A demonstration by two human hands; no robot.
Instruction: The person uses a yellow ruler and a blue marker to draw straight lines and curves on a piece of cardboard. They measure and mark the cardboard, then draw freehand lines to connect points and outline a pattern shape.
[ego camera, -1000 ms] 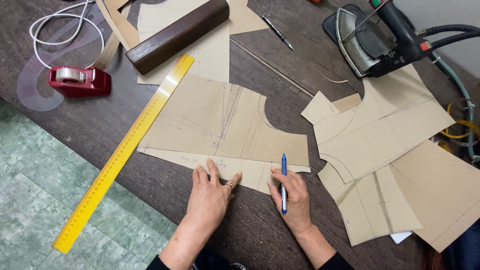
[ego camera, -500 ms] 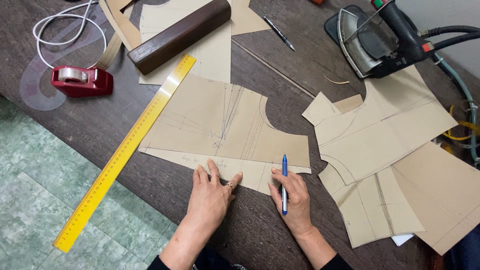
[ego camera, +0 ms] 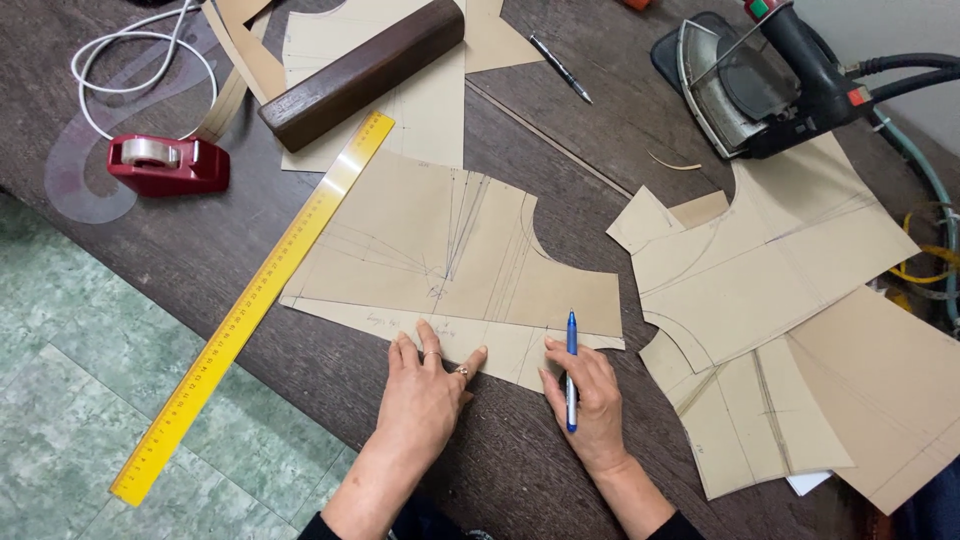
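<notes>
Left hand (ego camera: 425,385): I press flat, fingers spread, on the tan cardboard pattern piece (ego camera: 450,265).
Right hand (ego camera: 590,395): fingers grasp a blue ballpoint pen (ego camera: 571,370).
Risk: I judge the pattern could slide if pressure eases.

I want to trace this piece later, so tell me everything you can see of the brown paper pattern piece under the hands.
The brown paper pattern piece is a flat, tan, card-like sheet with a curved cut-out on its right upper edge and thin pencil lines fanning to a point near its middle. It lies flat on the dark wooden table, a paler strip showing along its lower edge. The yellow ruler runs along its left side. The left hand presses its lower edge; the right hand, holding a blue pen, rests at its lower right corner.
</notes>
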